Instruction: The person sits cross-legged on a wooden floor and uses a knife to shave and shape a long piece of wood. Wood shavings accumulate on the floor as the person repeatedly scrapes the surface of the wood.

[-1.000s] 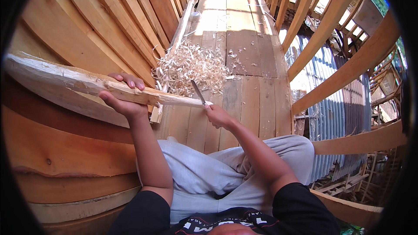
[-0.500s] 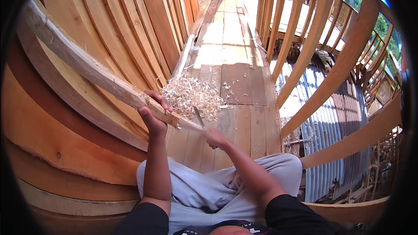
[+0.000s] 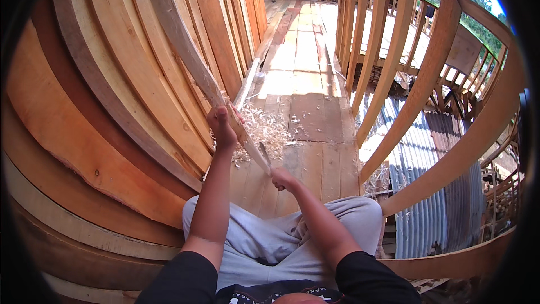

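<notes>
A long pale wooden pole [image 3: 194, 59] slants from the upper left down toward my lap, its near end whittled narrow. My left hand [image 3: 224, 123] is wrapped round the pole a little above that shaved end. In my right hand [image 3: 283, 179] is a knife [image 3: 263, 152], its handle mostly hidden by the closed fingers. The blade points away from me and lies against the pole's pale tip. Just beyond the hands, a heap of curled wood shavings [image 3: 264, 129] covers part of the plank floor [image 3: 323, 160].
A wall of upright boards [image 3: 121, 87] rises close on my left. On the right stands a slatted wooden railing [image 3: 413, 87], with a corrugated metal roof [image 3: 424, 191] below it. A small pale round object [image 3: 260, 77] sits on the floor by the wall. My crossed legs [image 3: 343, 222] are in front.
The pole has swung rightward and now stands steeper in view, and my left hand has risen with it. My right hand and the knife have shifted slightly right. The view has turned a little left.
</notes>
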Demonstrator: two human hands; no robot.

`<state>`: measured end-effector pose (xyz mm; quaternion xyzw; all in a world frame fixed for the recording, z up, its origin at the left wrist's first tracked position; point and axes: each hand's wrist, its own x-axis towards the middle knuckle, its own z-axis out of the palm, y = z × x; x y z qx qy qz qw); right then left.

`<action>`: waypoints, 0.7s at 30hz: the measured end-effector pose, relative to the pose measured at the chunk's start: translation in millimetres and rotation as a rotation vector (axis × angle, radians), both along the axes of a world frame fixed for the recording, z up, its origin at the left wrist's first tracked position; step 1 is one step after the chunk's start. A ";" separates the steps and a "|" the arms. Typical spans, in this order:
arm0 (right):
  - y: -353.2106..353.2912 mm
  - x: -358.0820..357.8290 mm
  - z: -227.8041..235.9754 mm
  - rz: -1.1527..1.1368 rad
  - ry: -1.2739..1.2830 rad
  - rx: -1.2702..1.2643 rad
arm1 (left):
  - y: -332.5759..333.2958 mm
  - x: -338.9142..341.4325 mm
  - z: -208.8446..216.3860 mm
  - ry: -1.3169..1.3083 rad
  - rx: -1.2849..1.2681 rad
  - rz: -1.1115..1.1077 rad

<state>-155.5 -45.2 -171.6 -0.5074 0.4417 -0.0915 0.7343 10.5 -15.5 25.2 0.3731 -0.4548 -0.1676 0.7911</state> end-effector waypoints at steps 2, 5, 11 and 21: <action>-0.2 -6.4 -0.9 0.015 0.018 0.010 | -9.1 0.7 0.0 -0.062 0.008 0.007; 7.9 -16.8 5.7 -0.006 0.021 0.025 | -14.0 -8.6 7.2 -0.032 -0.008 0.006; 19.6 -37.8 36.9 -0.062 -0.089 0.049 | -43.3 -10.2 12.7 -0.031 0.091 0.069; 7.4 -41.1 61.0 -0.394 -0.228 0.116 | -80.1 33.8 -3.1 -0.014 0.167 0.181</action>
